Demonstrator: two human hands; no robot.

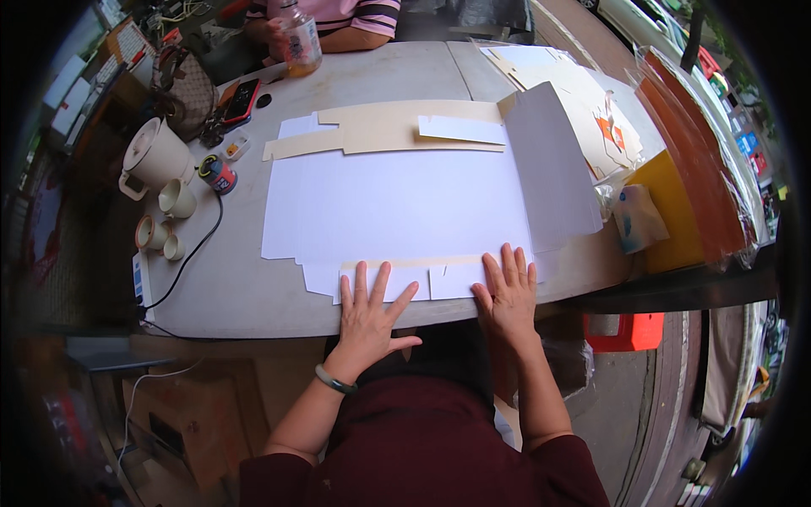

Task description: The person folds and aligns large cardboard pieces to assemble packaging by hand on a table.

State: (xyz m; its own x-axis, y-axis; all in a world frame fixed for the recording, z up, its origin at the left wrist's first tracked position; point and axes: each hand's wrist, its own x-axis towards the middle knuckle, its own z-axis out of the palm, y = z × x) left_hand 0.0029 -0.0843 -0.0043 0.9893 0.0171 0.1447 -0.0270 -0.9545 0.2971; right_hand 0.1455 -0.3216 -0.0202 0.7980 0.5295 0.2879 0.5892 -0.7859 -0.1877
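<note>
A large white cardboard box blank [396, 199] lies spread on the table in front of me. Its far edge carries a folded-over beige flap [386, 130], and its right side panel [554, 165] stands tilted up. My left hand [367, 320] rests with fingers spread on the near flap [405, 285], left of a slit. On the right end of that flap, my right hand [512, 291] lies flat, fingertips reaching onto the main panel. Neither hand grasps anything; both press or rest on the cardboard.
On the left of the grey table [285, 310] stand a cream kettle [155, 149], several small cups [177, 199], a small canister [217, 174] and a power strip [140, 279]. A person holds a bottle [301, 44] across the table. Stacked cardboard pieces [570, 95] lie at right.
</note>
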